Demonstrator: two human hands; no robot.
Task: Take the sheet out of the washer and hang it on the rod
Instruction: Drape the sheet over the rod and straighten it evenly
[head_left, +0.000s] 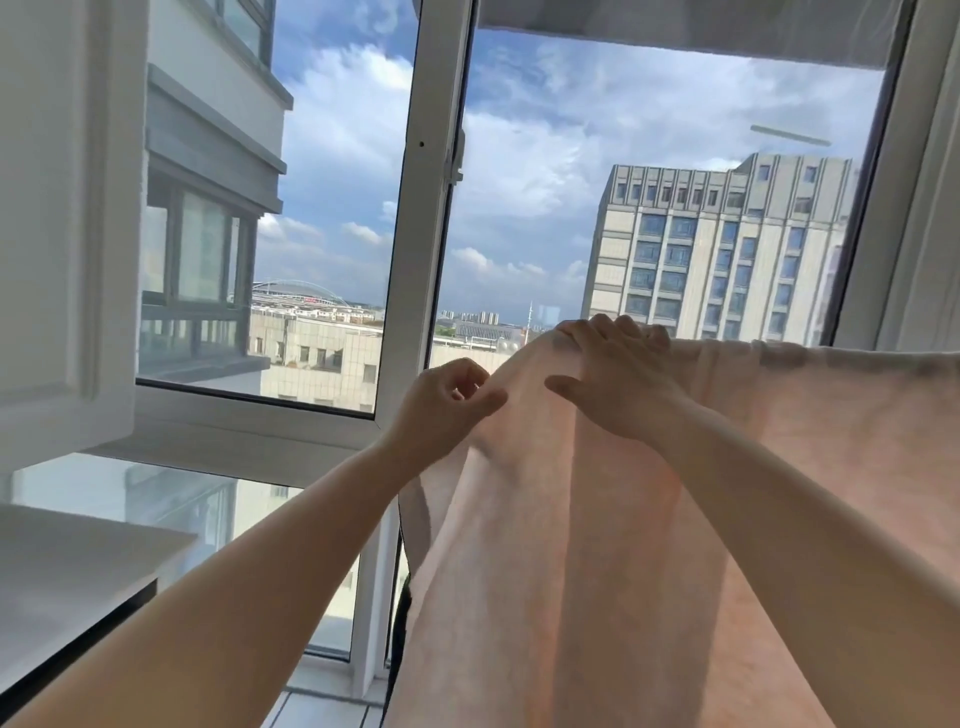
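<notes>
Sunlit window behind; pink sheet (649, 493) draped at chest height, rod hidden. Right hand (618, 382) presses flat, left hand (441, 402) pinches its edge. Best to tug evenly, smoothing wrinkles outward.

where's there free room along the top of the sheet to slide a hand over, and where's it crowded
Free: the draped top edge of the sheet to the right of the right hand, out to the window frame. Crowded: the sheet's left end, where the right hand rests on the fold and the left hand pinches the edge close beside it.
</notes>
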